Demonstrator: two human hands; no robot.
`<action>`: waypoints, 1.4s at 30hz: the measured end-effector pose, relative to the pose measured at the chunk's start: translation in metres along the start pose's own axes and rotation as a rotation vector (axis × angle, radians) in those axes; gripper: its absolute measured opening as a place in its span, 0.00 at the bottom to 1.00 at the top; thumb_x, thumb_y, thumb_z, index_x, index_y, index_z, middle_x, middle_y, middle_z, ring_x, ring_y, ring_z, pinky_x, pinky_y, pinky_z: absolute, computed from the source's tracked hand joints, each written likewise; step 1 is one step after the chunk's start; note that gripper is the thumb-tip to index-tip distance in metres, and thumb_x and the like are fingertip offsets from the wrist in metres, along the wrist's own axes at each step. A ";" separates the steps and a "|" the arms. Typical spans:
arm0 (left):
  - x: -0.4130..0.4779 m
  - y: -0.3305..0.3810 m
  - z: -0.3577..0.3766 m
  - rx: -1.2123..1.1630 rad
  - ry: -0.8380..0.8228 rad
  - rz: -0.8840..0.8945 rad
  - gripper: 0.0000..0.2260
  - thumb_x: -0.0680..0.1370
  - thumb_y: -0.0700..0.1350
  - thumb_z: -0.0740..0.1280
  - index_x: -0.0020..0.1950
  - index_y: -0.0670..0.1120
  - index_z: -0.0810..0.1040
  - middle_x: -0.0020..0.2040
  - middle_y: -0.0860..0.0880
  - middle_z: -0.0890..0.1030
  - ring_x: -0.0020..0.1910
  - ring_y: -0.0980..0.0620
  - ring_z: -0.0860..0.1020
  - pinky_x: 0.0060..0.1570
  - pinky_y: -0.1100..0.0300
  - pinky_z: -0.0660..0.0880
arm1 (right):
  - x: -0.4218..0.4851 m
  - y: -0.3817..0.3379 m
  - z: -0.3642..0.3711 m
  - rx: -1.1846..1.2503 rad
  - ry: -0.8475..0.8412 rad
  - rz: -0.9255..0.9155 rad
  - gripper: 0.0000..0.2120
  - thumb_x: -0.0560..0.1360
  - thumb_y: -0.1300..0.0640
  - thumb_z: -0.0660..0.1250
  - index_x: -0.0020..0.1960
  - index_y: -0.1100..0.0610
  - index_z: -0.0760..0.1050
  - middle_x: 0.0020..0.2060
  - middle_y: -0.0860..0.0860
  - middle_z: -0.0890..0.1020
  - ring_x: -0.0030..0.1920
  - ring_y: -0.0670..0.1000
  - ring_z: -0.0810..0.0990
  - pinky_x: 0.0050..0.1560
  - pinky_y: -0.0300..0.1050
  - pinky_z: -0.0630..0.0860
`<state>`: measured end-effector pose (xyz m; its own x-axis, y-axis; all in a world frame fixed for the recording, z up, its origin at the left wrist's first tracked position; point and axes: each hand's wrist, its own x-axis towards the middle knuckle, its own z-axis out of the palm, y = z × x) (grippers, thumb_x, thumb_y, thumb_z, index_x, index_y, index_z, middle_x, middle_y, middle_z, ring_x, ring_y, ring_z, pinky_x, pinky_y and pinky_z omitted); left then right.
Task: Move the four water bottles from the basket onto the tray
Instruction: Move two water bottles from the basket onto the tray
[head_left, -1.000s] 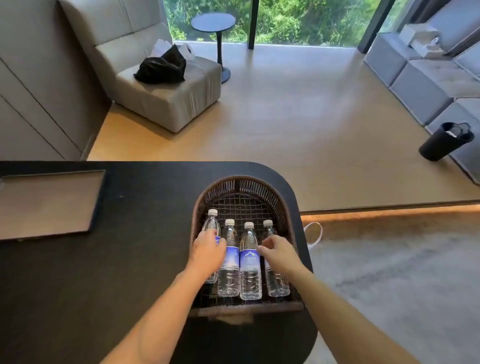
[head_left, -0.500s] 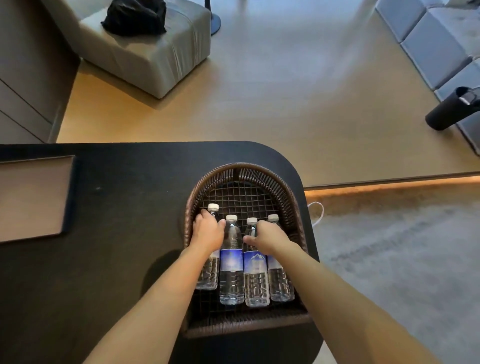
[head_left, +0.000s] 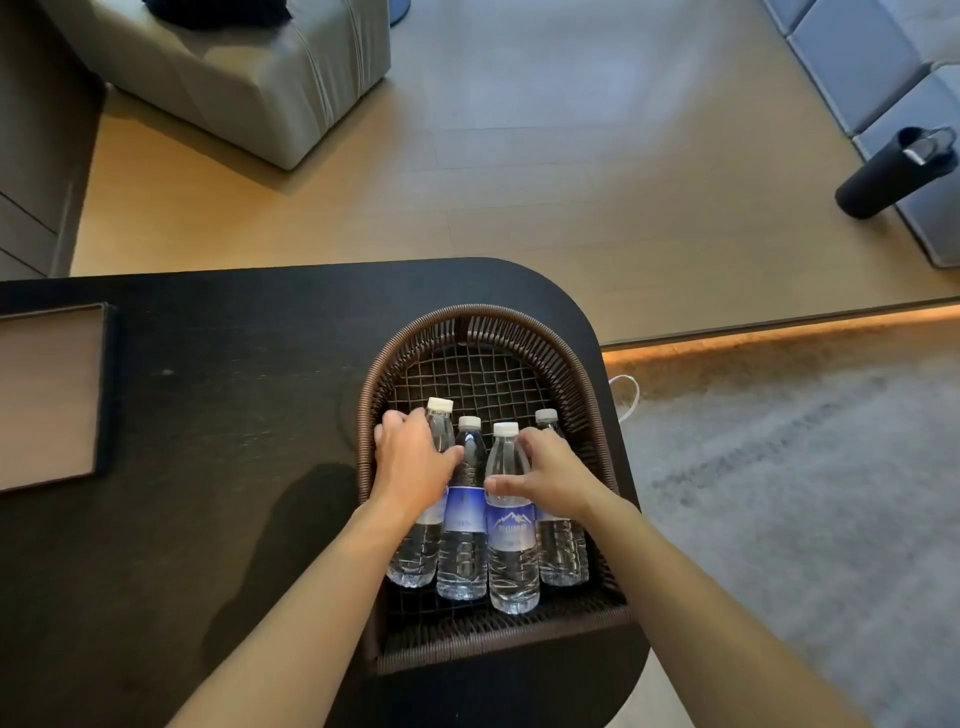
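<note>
Four water bottles (head_left: 511, 519) still lie in the basket (head_left: 571, 358) at the desk's right edge. Both hands have closed: left hand (head_left: 413, 467) on the leftmost bottle (head_left: 415, 551), right hand (head_left: 550, 475) on the rightmost bottle (head_left: 563, 551). Lifting toward the tray (head_left: 47, 395) at the left edge seems next.

Both bare forearms are reaching forward, converging. Left hand (head_left: 413, 470) is lying palm-down, fingers (head_left: 390, 422) curling downward, thumb pointing right. Right hand (head_left: 550, 477) is lying palm-down, fingers curling, thumb extending left.
</note>
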<state>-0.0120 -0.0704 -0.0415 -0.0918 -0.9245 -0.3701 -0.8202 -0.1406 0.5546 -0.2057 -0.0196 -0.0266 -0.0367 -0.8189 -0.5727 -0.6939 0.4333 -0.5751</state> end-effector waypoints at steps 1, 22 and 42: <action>-0.005 0.000 -0.002 -0.015 -0.002 0.033 0.20 0.72 0.51 0.77 0.60 0.46 0.77 0.57 0.46 0.72 0.61 0.45 0.70 0.61 0.52 0.71 | -0.006 0.000 0.001 0.057 -0.009 -0.013 0.24 0.70 0.44 0.80 0.55 0.56 0.75 0.51 0.53 0.79 0.49 0.53 0.79 0.49 0.51 0.79; -0.108 -0.036 -0.073 -0.163 0.052 0.513 0.30 0.65 0.58 0.81 0.63 0.49 0.82 0.49 0.59 0.82 0.46 0.60 0.79 0.45 0.70 0.74 | -0.134 -0.003 0.040 0.292 0.568 -0.243 0.31 0.66 0.44 0.82 0.66 0.42 0.73 0.58 0.39 0.81 0.58 0.43 0.82 0.52 0.31 0.80; -0.277 -0.140 -0.221 -0.223 0.360 0.591 0.33 0.64 0.67 0.75 0.64 0.52 0.80 0.54 0.55 0.84 0.51 0.56 0.83 0.49 0.58 0.82 | -0.275 -0.157 0.144 0.369 0.805 -0.484 0.30 0.68 0.48 0.83 0.62 0.37 0.70 0.53 0.28 0.75 0.52 0.27 0.77 0.45 0.22 0.74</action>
<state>0.2531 0.1268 0.1484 -0.2610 -0.9223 0.2849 -0.5529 0.3848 0.7391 0.0166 0.1918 0.1369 -0.3789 -0.8892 0.2564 -0.5019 -0.0353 -0.8642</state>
